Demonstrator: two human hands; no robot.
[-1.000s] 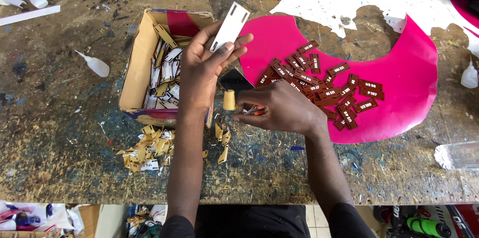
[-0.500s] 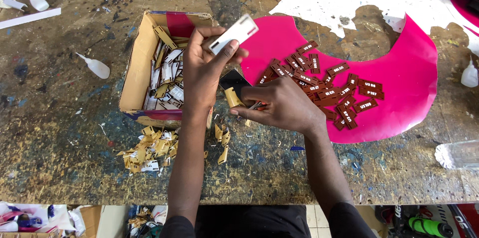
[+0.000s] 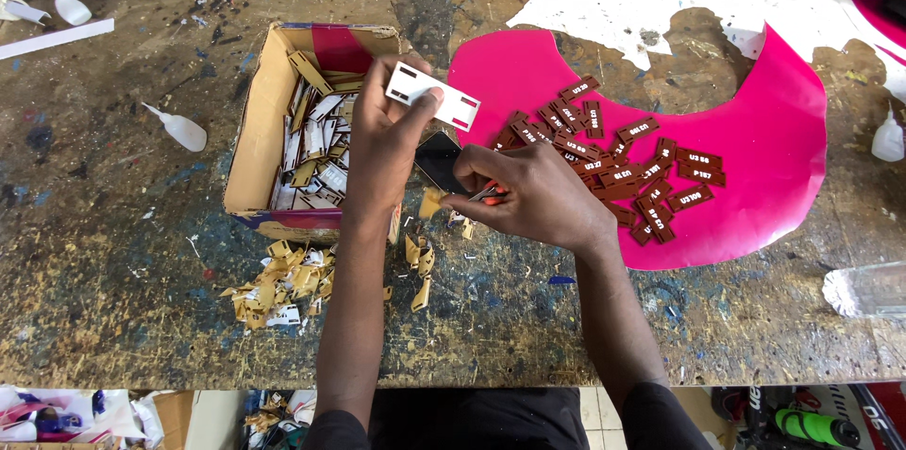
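My left hand (image 3: pixel 385 143) pinches a small white rectangular plate (image 3: pixel 432 96) with cut-out slots, held tilted above the worn workbench. My right hand (image 3: pixel 528 195) is closed around a small tool with a red-orange handle (image 3: pixel 487 193), just right of the left hand and below the plate. A curl of tan backing paper (image 3: pixel 429 203) hangs between the two hands. Several dark red engraved tags (image 3: pixel 618 162) lie scattered on a pink sheet (image 3: pixel 755 129) to the right of my right hand.
An open cardboard box (image 3: pixel 253 143) of tan and white scraps stands left of my hands. Peeled tan strips (image 3: pixel 278 280) are piled at the bench front. Small white squeeze bottles (image 3: pixel 177 129) lie at left, another white bottle (image 3: pixel 887 141) at far right.
The white plate has turned from upright to nearly flat in my left hand. The tan strip in front of my right hand has dropped lower. Both hands stayed in place.
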